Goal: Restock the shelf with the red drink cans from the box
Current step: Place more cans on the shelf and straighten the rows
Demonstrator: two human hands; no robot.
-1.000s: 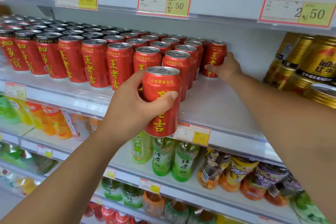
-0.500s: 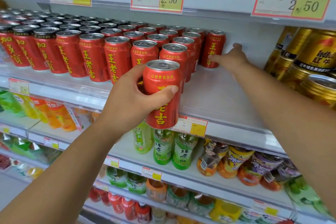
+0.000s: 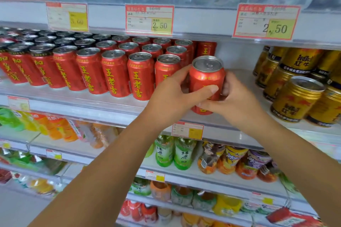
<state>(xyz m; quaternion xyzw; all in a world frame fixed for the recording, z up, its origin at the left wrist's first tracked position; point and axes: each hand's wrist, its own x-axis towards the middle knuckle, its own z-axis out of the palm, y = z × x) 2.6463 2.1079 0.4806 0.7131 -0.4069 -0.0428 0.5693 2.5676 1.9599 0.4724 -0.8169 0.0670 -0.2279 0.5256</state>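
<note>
Red can (image 3: 206, 79), upright at the shelf (image 3: 110, 105) front just right of the stocked row (image 3: 140, 77); my left hand (image 3: 173, 96) and right hand (image 3: 238, 101) both curl round it, hiding its label. Whether its base rests down, I can't tell.

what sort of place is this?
Likely a shop's drinks aisle: price tags on the shelf edges, rows of identical red cans, gold cans beside them, bottled green tea below.
</note>
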